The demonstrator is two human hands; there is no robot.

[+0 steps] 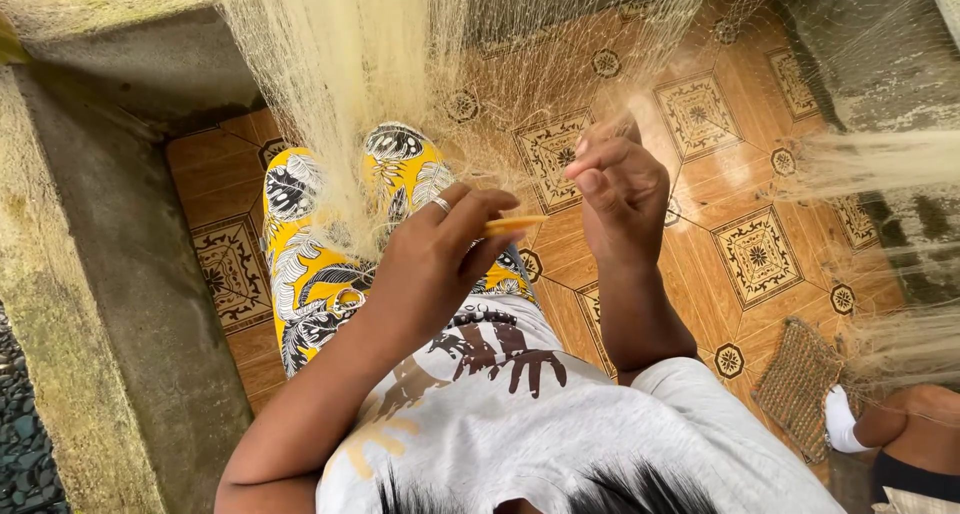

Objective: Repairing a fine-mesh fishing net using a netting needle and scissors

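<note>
A fine pale fishing net [330, 84] hangs from the top of the view down over my lap and my yellow patterned trousers [310, 264]. My left hand [435, 259], with a ring on one finger, pinches a flat yellow netting needle [518, 222] that points right. My right hand [622, 189] is held just right of the needle tip, its fingers closed on strands of the net. The two hands are a few centimetres apart above my knees.
A concrete wall [90, 294] runs down the left side. The floor is orange patterned tile [755, 254]. A small woven mat [795, 379] lies at lower right, beside another person's leg [915, 414]. More bunched net [880, 159] stretches off to the right.
</note>
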